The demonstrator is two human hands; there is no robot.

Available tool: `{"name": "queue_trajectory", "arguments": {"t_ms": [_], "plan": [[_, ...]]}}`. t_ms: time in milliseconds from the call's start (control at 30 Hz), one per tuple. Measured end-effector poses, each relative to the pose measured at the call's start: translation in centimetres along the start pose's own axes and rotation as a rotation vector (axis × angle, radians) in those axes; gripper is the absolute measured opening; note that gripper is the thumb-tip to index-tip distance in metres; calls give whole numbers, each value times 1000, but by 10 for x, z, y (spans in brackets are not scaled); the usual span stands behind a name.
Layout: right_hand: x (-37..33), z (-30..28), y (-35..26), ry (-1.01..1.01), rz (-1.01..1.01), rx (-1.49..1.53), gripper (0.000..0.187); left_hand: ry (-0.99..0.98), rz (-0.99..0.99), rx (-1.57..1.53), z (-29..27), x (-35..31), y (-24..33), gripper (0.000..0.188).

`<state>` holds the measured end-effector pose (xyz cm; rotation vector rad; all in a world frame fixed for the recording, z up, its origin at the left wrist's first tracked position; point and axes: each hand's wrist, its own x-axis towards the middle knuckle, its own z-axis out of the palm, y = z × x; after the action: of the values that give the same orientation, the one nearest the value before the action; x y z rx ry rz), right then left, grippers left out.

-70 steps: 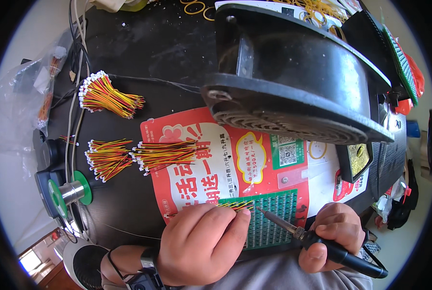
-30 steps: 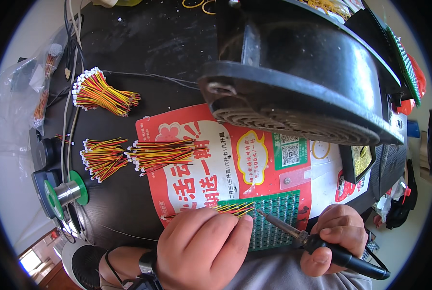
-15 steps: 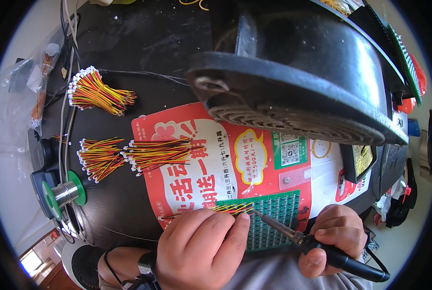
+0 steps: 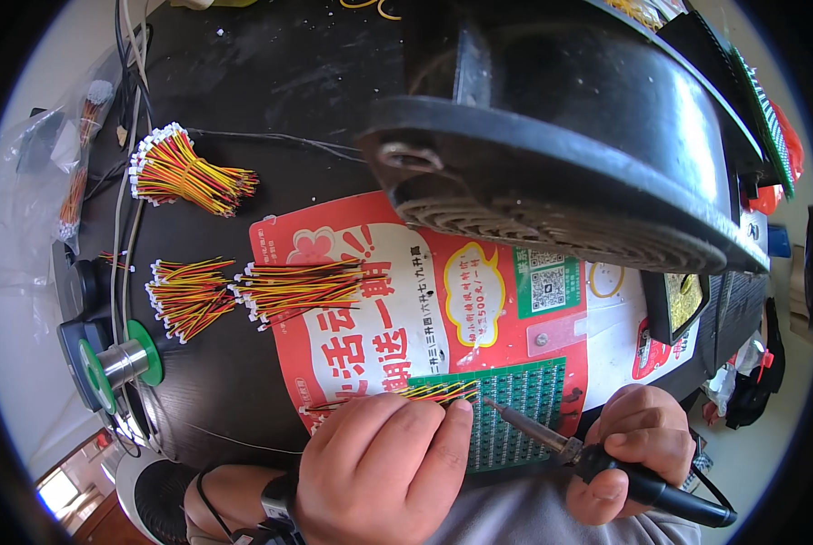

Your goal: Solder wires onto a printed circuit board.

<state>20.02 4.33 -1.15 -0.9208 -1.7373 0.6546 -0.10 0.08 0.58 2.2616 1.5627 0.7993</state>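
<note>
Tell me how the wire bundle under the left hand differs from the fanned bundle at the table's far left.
The red, yellow and black wire bundle under the left hand lies straight and tight over the green circuit board; the fanned wire bundle lies untouched and splayed on the black table, looking fuller. Both share the same wire colours.

A single head-worn fisheye view looks steeply down from close above a black desk [image 4: 243,82], its straight edges bowing toward the dark round rim. The person's own left hand [image 4: 379,472] and right hand [image 4: 638,450] enter from the lower edge. A large black fan housing [image 4: 561,136] looms near the lens at upper right.
</note>
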Motion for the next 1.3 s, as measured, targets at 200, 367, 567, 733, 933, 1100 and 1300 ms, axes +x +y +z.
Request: {"name": "queue_trajectory", "arguments": {"t_ms": [200, 367, 567, 733, 933, 1100, 1300], "plan": [[1, -2, 0, -27, 21, -6, 36, 29, -63, -22, 4, -9, 2, 28], [1, -2, 1, -51, -2, -2, 36, 27, -38, -33, 0, -2, 1, 27], [2, -2, 3, -72, -24, 4, 34, 6, -26, -29, 0, 1, 1, 25], [1, 1, 3, -87, -27, 14, 33, 34, -70, -17, 4, -14, -1, 24], [4, -3, 3, -109, -38, -1, 32, 17, -65, -9, 3, -6, 2, 25], [3, -3, 2, -100, -30, -3, 32, 4, -25, -5, 1, 1, 2, 25], [1, -1, 2, -93, -35, -2, 34, 10, -7, 6, 4, 1, 1, 24]]}}
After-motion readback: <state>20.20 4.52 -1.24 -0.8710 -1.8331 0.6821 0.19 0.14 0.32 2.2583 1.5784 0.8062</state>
